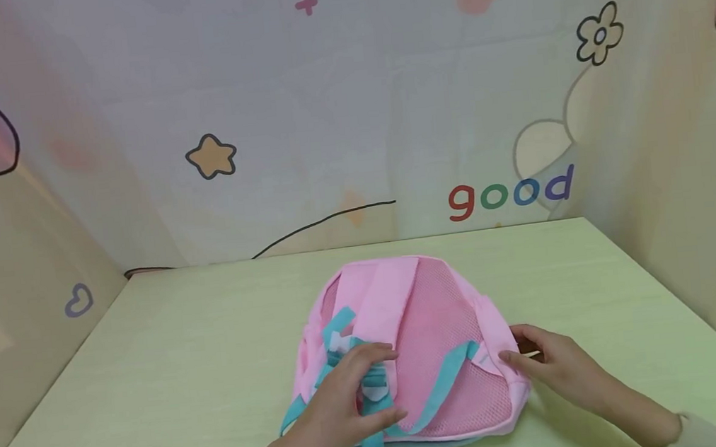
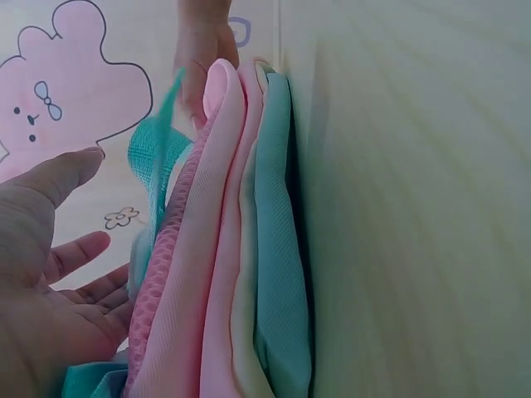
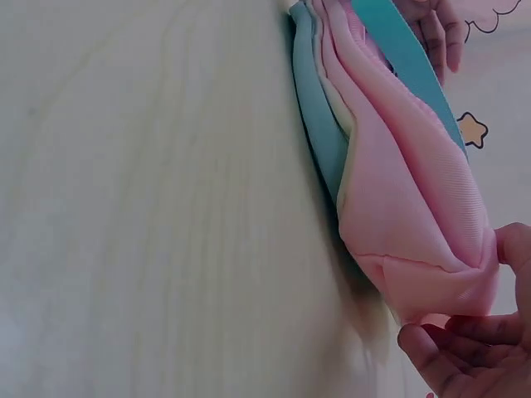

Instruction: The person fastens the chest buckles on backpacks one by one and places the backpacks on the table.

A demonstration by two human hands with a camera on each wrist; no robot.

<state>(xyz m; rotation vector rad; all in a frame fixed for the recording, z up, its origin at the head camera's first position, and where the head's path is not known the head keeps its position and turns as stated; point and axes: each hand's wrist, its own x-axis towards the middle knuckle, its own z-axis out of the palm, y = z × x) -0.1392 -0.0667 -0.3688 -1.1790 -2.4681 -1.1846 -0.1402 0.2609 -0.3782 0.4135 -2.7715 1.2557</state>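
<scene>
A pink backpack (image 1: 438, 309) lies flat on the table, mesh back panel and shoulder straps facing up. My left hand (image 1: 336, 406) is over the teal webbing (image 1: 371, 442) and white buckle at its lower left, fingers loosely curved; the left wrist view shows the palm (image 2: 50, 290) beside the bag's mesh side (image 2: 166, 274), with thumb and fingers spread. At the bag's right edge, my right hand (image 1: 569, 368) holds the pink fabric. In the right wrist view, thumb and fingers (image 3: 431, 356) pinch the pink corner (image 3: 431, 282). Some fingertips are hidden behind the fabric.
The pale green table (image 1: 153, 369) extends around the bag on both sides and behind it. A printed cloth backdrop (image 1: 323, 113) stands along the table's back and sides, with a star, a flower and the word "good". A second teal strap (image 1: 443, 390) crosses the mesh.
</scene>
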